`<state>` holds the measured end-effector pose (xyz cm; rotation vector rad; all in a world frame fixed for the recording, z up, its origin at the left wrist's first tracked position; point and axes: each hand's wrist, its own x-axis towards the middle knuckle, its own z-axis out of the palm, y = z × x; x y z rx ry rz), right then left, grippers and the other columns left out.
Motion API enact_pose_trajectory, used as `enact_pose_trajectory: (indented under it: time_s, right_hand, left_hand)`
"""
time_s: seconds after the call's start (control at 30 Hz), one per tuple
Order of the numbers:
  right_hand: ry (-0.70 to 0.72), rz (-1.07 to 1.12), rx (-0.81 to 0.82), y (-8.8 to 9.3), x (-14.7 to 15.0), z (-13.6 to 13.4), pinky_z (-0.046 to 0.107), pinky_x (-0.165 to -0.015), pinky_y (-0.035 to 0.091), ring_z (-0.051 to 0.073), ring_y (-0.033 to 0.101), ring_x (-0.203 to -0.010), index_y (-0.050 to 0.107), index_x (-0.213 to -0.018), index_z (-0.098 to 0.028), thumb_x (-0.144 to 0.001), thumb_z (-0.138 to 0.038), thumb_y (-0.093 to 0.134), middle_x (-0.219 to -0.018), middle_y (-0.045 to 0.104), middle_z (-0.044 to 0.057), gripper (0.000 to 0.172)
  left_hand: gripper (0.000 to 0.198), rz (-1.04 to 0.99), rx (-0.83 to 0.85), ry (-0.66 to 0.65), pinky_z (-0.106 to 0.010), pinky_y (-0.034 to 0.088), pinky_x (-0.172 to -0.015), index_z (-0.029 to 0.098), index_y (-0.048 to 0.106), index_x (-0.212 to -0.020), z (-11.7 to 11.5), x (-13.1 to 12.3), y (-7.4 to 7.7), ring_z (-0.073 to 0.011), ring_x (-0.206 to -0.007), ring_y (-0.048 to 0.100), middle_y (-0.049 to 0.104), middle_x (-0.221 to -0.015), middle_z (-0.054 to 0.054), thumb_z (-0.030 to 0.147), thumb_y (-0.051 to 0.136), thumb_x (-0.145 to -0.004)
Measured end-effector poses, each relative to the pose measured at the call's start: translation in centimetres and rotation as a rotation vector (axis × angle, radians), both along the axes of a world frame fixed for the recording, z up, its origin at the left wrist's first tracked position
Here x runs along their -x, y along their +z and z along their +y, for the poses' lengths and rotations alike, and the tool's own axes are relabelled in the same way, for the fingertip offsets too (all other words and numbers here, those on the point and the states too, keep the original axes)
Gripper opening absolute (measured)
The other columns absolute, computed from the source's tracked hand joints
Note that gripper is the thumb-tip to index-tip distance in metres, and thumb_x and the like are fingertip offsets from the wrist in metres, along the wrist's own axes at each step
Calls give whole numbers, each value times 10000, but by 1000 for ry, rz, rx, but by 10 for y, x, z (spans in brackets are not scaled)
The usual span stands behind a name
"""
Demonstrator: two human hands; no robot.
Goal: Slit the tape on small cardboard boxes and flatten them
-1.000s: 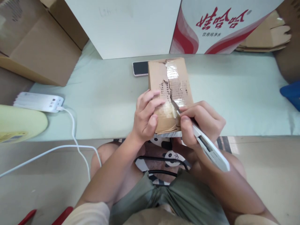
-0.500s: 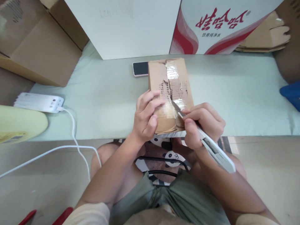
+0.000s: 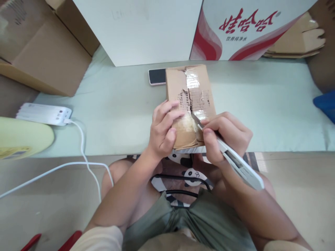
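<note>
A small brown cardboard box (image 3: 180,83) lies at the table's front edge, with clear tape and a torn seam along its top. My left hand (image 3: 163,127) grips its left side, fingers bent over the top face and thumb near the front. In my right hand (image 3: 227,136) is a white utility knife (image 3: 242,169), held over the front right of the box. Its blade slants down to the seam, the tip at the lower strip of tape. How deep the tip goes, I cannot tell.
Behind the box's left side lies a phone (image 3: 157,76), partly hidden. A white and red carton (image 3: 157,31) stands at the back. To the left are a white power bank (image 3: 44,114) with a cable, a yellow-green object (image 3: 23,136) and larger cardboard boxes (image 3: 49,52). Something blue (image 3: 326,104) sits far right.
My right hand has shifted slightly up and left with the utility knife, the thumb now nearer the blade. My left hand and the box stay where they were.
</note>
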<state>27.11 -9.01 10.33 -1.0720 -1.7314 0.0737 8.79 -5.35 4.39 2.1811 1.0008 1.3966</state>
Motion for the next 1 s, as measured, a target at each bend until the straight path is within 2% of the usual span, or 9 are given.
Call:
enact_pose_trajectory:
  time_s: [0.27, 0.5, 0.63, 0.77, 1.0]
  right_hand:
    - [-6, 1, 64, 2, 0, 0, 298, -541, 497, 143, 635, -597, 569, -744, -244, -862, -136, 620, -724, 673, -10, 168]
    - [4, 102, -80, -8, 0, 4, 328, -517, 456, 165, 646, -601, 565, -737, -253, -880, -179, 600, -700, 655, -10, 164]
    - [-6, 132, -70, -11, -2, 1, 350, -511, 443, 179, 630, -593, 578, -729, -258, -896, -227, 580, -687, 652, -2, 170]
    - [-11, 165, -84, -11, -3, -2, 352, -509, 432, 179, 627, -593, 579, -724, -257, -900, -233, 570, -693, 663, 3, 178]
    - [25, 84, -40, -3, 0, 0, 333, -498, 449, 169, 634, -568, 562, -721, -258, -866, -150, 571, -660, 646, -19, 181]
  left_hand:
    - [437, -49, -13, -12, -528, 440, -1187, 277, 631, -1254, 1, -2, -2, -312, -1354, 537, 582, -1445, -100, 515, 324, -1053]
    - [460, -16, -11, 7, -537, 458, -1171, 272, 628, -1253, 1, -2, -1, -318, -1341, 548, 587, -1444, -102, 528, 303, -1051]
    - [466, -4, -3, 9, -537, 463, -1168, 279, 624, -1254, 0, -2, 0, -319, -1342, 549, 593, -1440, -98, 533, 293, -1047]
    - [478, 21, -1, 14, -532, 457, -1176, 276, 615, -1260, 0, -1, 1, -310, -1346, 550, 596, -1437, -103, 533, 271, -1051]
    - [463, -12, -2, 15, -530, 454, -1177, 272, 627, -1243, 0, -2, 0, -311, -1334, 558, 606, -1428, -103, 526, 294, -1045]
